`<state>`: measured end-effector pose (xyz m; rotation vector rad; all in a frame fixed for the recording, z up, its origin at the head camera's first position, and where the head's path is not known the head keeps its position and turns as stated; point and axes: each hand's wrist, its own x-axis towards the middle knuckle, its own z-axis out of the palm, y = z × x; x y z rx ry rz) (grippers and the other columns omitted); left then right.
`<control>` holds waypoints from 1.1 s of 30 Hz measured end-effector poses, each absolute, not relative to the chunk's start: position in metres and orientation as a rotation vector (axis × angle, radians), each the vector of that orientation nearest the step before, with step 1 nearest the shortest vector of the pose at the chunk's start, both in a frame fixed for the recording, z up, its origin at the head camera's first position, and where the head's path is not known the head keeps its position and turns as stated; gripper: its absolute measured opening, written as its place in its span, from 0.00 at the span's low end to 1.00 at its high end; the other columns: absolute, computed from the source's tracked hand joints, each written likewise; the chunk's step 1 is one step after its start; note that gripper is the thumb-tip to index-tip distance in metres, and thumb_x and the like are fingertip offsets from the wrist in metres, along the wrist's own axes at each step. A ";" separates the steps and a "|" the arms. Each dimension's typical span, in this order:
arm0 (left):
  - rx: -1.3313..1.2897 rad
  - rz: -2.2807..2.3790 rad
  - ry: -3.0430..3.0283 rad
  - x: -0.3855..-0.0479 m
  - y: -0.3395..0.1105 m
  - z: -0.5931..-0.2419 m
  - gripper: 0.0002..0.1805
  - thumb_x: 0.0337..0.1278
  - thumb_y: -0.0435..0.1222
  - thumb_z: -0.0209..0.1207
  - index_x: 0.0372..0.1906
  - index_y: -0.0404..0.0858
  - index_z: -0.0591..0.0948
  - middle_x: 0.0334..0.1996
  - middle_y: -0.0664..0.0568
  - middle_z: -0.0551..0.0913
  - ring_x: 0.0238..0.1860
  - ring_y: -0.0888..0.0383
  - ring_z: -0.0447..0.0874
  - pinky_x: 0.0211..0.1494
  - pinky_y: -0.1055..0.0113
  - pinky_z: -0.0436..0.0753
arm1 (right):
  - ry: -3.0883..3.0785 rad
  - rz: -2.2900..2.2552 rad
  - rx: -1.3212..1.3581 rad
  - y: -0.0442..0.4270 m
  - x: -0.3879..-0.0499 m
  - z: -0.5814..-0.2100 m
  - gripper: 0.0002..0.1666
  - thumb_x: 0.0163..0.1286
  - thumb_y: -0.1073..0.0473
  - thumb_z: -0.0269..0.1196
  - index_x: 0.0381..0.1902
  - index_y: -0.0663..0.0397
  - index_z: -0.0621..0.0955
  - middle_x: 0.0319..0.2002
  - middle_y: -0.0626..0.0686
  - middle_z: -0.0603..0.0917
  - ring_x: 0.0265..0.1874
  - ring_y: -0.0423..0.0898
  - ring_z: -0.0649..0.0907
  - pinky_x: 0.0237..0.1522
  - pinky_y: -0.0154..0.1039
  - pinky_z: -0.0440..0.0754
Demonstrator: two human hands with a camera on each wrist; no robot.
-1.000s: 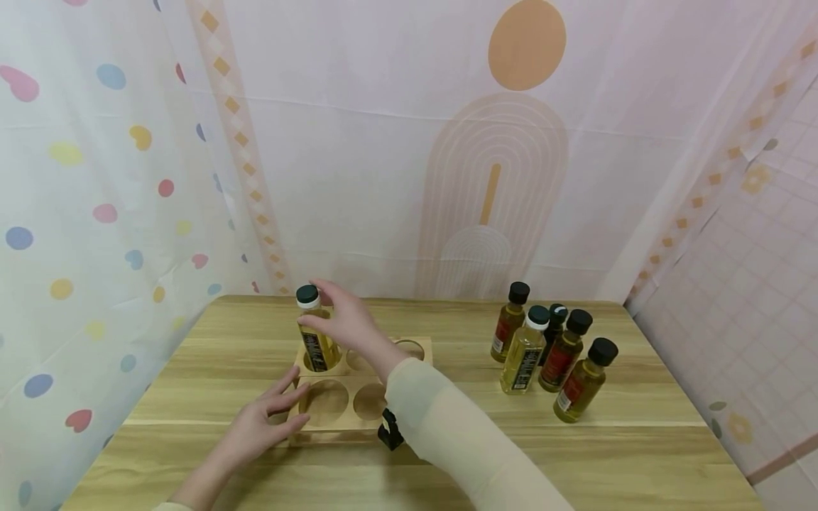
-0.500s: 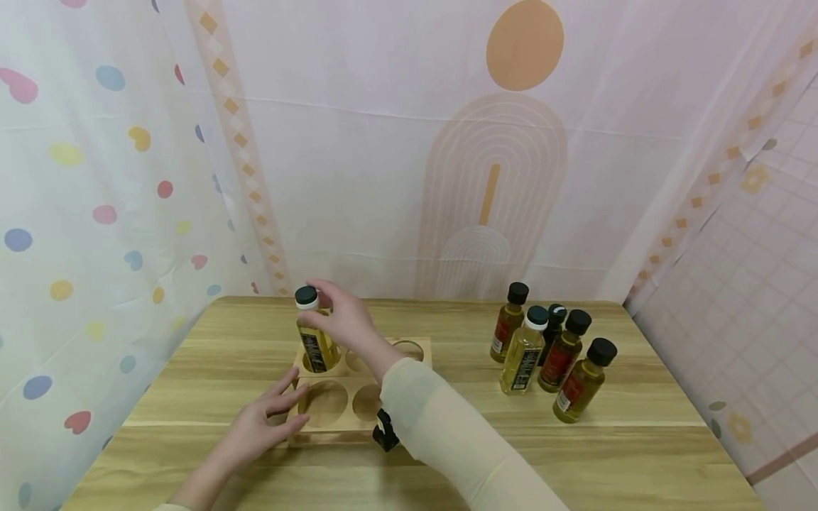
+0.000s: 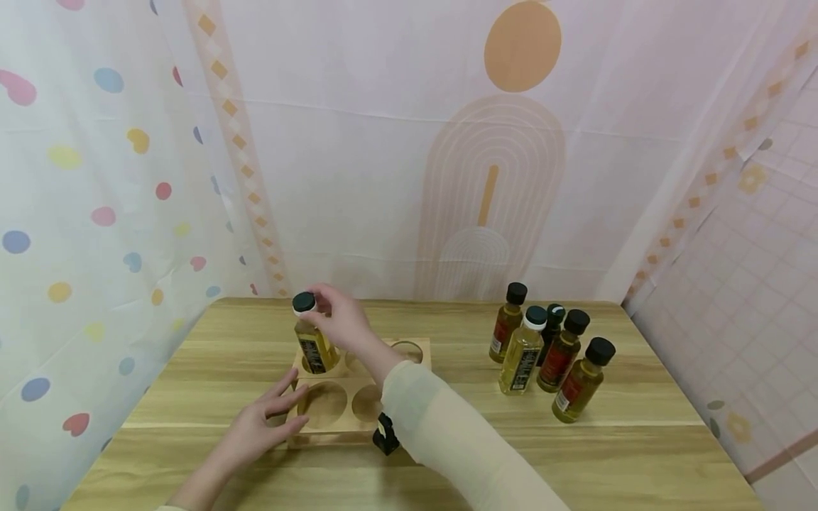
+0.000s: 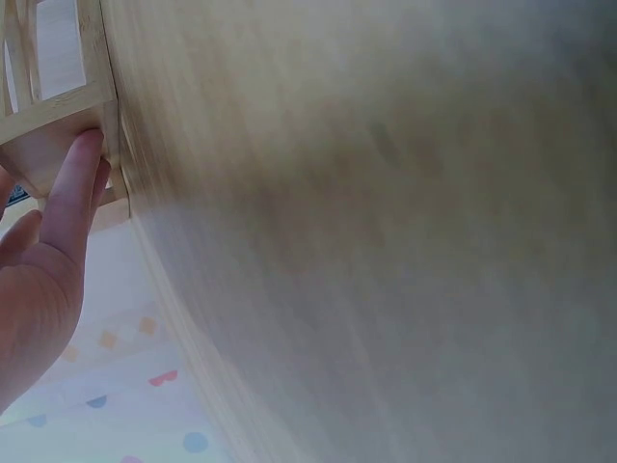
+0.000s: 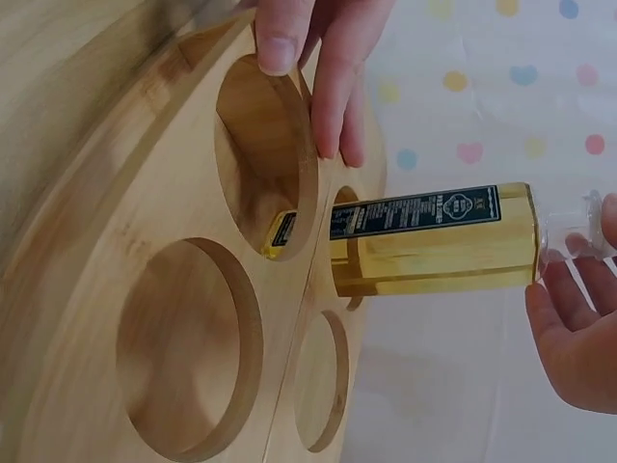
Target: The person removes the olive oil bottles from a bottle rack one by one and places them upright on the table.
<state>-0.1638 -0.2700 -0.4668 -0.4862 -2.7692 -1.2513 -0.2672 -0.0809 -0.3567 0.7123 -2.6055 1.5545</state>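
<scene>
A clear bottle of yellow oil (image 3: 312, 348) with a dark green cap stands in the rear left hole of a wooden rack (image 3: 339, 426). My right hand (image 3: 345, 319) pinches it near the neck between thumb and fingers. The right wrist view shows the bottle (image 5: 434, 241) through the hole, its lower end inside the rack. At the rack's left side is my left hand (image 3: 258, 426), fingers extended and spread. In the left wrist view that hand's straight fingers (image 4: 69, 198) touch the side panel. Part of the rack is hidden behind my right forearm.
On the right of the table (image 3: 460, 440) stand several capped oil bottles: one clear and yellow (image 3: 520, 358), others red-labelled (image 3: 578, 390), a dark one (image 3: 553, 330) partly hidden. A patterned curtain (image 3: 358, 177) hangs behind. A black device (image 3: 385, 434) sits by my right wrist.
The bottle has sunk slightly lower in the rear left hole, and my right hand has moved down with it. My left hand stays at the rack's side.
</scene>
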 end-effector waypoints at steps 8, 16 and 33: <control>-0.477 -1.247 -2.776 -0.163 -0.271 -0.467 0.28 0.61 0.43 0.67 0.64 0.36 0.78 0.74 0.43 0.61 0.70 0.37 0.62 0.58 0.60 0.76 | -2.548 1.636 0.717 -0.077 -0.262 -0.363 0.19 0.71 0.60 0.64 0.59 0.47 0.79 0.49 0.47 0.84 0.49 0.41 0.82 0.51 0.34 0.79; -0.462 -1.238 -2.782 -0.164 -0.272 -0.468 0.29 0.61 0.44 0.67 0.64 0.36 0.78 0.74 0.43 0.61 0.70 0.38 0.62 0.57 0.66 0.75 | -2.492 1.698 0.707 -0.072 -0.261 -0.366 0.19 0.71 0.63 0.63 0.59 0.50 0.79 0.52 0.51 0.84 0.52 0.46 0.83 0.54 0.36 0.78; -0.468 -1.227 -2.764 -0.165 -0.271 -0.469 0.29 0.59 0.43 0.68 0.63 0.35 0.78 0.74 0.42 0.61 0.69 0.36 0.63 0.56 0.69 0.75 | -2.290 1.818 0.906 -0.039 -0.257 -0.336 0.20 0.69 0.71 0.62 0.59 0.59 0.77 0.48 0.58 0.84 0.47 0.46 0.83 0.57 0.36 0.77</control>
